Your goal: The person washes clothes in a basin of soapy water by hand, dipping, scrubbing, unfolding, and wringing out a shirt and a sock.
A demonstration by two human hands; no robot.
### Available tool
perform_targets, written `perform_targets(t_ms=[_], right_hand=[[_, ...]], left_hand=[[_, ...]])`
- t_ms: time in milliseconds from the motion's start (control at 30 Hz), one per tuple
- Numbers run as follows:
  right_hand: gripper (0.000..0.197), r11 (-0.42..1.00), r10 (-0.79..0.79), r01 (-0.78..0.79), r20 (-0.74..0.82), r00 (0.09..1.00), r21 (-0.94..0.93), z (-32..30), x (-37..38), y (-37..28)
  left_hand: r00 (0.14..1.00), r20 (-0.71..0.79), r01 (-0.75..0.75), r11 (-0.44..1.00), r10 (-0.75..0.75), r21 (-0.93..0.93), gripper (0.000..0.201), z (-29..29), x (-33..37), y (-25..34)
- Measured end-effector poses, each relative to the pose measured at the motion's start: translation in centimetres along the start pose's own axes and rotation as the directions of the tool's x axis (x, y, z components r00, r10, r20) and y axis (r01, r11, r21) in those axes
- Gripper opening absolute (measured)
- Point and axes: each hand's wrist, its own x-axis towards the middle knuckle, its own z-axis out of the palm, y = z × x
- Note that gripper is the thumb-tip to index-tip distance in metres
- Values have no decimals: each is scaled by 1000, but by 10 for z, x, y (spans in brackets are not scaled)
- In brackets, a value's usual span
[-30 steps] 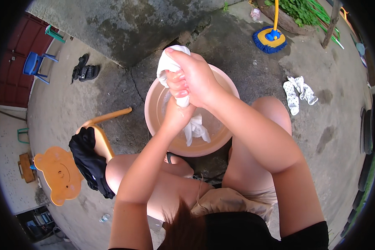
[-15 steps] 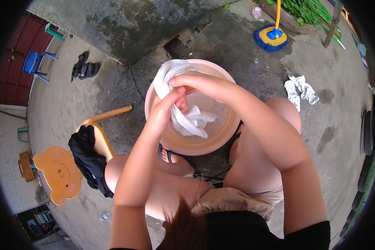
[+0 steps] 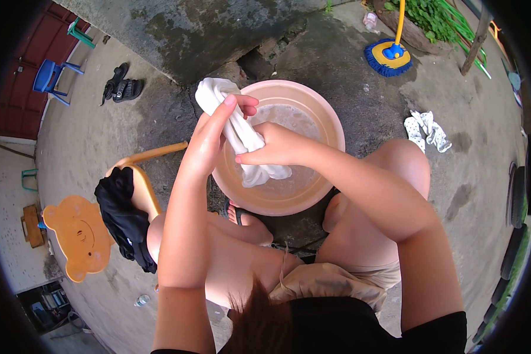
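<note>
Taking the basin as the clock's centre, the orange chair [image 3: 79, 239] with a bear-shaped panel stands at eight, a black garment [image 3: 124, 218] draped over it and its arm pointing toward the rim. The person's bent knees crowd the basin [image 3: 331, 141] at four and seven. Dark sandals [image 3: 128, 89] and a blue chair [image 3: 50, 76] lie out at ten, a yellow-and-blue mop [image 3: 389, 57] at two, spotted white cloths [image 3: 436, 137] at three and a small bottle [image 3: 143, 300] between seven and eight. The white cloth [image 3: 245, 139] slants over the basin's left half, its upper end past the rim at ten and its lower folds over the cloudy water. The left hand [image 3: 211, 131] has its thumb and fingers wrapped about the upper part; the right hand [image 3: 274, 144] pinches the lower part between thumb and fingers. Floor stretches from the pink rim toward three, while a concrete block [image 3: 189, 35] closes in at eleven, with broken concrete at its foot near twelve. The ground is grey concrete, dark and stained around the basin; a red door [image 3: 17, 88] stands far out at ten.
</note>
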Motion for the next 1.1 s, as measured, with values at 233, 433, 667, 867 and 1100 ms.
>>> perform_targets(t_ms=[233, 433, 667, 867, 1100], right_hand=[[38, 986, -91, 106, -118, 989, 125, -10, -14, -43], [32, 941, -161, 192, -130, 978, 279, -22, -6, -40], [44, 787, -140, 185, -122, 983, 589, -18, -10, -55], [40, 721, -18, 87, -106, 994, 688, -16, -5, -54], [31, 660, 34, 218, -319, 947, 719, -16, 1, -46]], left_hand=[[982, 189, -20, 1000, 15, 23, 68, -27, -12, -6], [903, 388, 127, 979, -182, 162, 82, -15, -21, -14], [918, 258, 257, 947, -302, 193, 91, 21, -21, -15], [956, 193, 201, 973, -220, 111, 71, 30, -14, -45], [979, 51, 187, 968, -198, 165, 64, 49, -13, -37]])
